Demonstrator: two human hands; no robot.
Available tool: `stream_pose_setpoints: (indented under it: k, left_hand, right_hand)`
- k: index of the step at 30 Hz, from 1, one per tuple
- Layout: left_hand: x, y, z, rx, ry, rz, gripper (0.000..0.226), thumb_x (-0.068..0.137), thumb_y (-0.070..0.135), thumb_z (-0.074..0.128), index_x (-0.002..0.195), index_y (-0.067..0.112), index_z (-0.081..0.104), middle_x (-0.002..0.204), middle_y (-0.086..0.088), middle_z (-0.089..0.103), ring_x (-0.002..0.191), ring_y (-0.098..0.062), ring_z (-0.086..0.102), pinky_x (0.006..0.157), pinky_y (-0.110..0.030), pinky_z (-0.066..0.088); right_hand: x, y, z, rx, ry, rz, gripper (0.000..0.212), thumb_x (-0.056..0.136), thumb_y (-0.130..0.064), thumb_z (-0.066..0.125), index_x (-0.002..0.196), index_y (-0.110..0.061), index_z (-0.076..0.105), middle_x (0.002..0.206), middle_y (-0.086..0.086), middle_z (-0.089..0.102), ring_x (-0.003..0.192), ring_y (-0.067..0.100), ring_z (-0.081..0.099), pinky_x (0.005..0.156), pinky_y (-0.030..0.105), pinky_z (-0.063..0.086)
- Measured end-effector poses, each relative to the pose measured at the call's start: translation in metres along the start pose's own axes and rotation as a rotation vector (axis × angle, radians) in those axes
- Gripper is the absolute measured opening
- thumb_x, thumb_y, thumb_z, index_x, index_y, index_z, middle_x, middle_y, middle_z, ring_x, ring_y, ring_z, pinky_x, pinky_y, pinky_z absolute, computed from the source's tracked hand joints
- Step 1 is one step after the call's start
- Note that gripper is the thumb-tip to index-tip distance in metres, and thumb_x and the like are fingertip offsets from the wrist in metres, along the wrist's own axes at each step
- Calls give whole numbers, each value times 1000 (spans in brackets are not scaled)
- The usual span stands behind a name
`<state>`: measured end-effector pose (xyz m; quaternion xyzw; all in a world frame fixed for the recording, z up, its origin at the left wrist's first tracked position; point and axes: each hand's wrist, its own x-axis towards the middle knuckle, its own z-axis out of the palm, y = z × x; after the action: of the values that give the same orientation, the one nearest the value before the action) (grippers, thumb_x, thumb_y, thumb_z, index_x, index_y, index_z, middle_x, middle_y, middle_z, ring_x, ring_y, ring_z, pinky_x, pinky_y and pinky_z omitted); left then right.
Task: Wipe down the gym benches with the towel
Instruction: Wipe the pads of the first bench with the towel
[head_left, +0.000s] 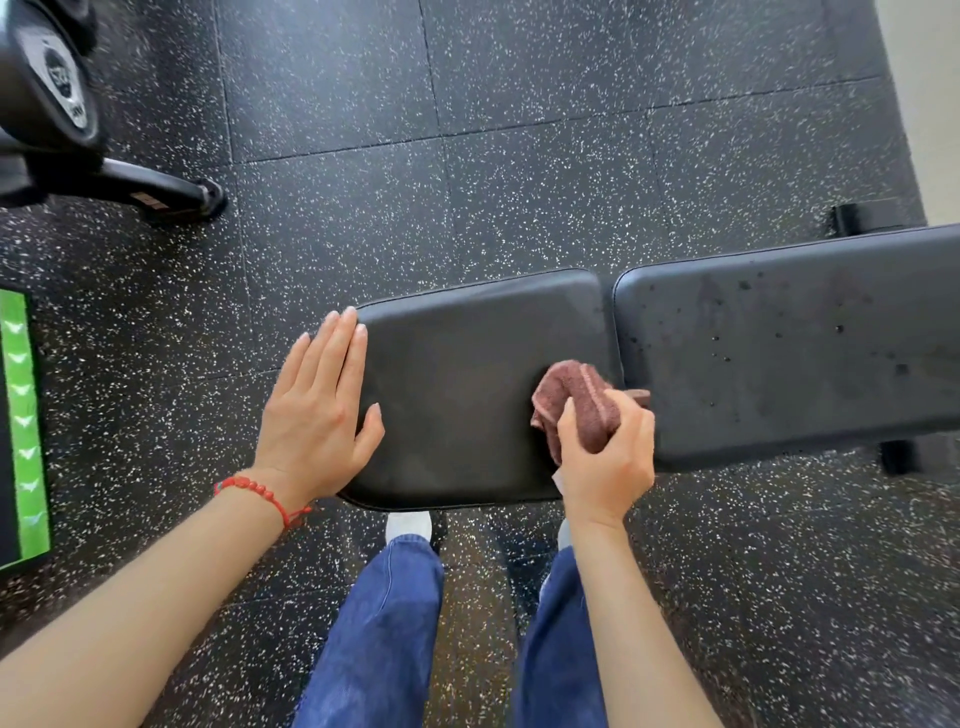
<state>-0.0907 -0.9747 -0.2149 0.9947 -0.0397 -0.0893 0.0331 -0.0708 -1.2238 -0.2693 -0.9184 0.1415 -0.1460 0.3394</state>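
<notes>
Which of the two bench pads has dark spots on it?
The long pad on the right; the short pad under the left hand looks clean.

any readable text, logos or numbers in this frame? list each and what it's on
None can be read.
Round badge on the black machine, top left: has markings, too blurred to read.
Small label on the machine's floor foot: too small to read.
Green panel at the left edge: a column of white shapes only, no letters.
Bench pads and towel: no text visible.
</notes>
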Motion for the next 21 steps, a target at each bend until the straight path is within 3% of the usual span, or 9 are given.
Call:
stream_pose_setpoints:
  k: [6,9,13,21]
  left_hand:
    - [0,45,4,38,24,-192,63,87,32,33,135,-8,35,145,-26,31,134,-38,29,109,-54,19]
    - [-2,87,12,38,0,-181,62,87,32,32,135,-7,38,145,-24,32,134,-37,31,107,-57,21]
    - [1,124,29,84,-19,-202,61,88,32,32,137,-4,38,146,-22,31,136,-35,28,107,-59,17]
    - [1,123,48,156,47,-255,62,89,34,31,140,0,32,150,-20,24,139,-33,21,111,-56,10]
  right_hand:
    - [-21,27,-32,108,-209,-247,30,78,-32,62,102,-18,50,84,9,60,81,17,53,73,27,45]
    - [-2,30,-35,142,-282,-312,30,78,-32,62,101,-18,50,85,9,62,79,23,59,70,32,50]
    - [24,35,-23,132,-292,-427,31,80,-31,61,95,-4,64,81,12,64,72,31,63,64,35,55]
    - [70,29,8,183,-258,-346,36,79,-33,60,94,-1,66,81,11,64,70,28,64,61,33,53]
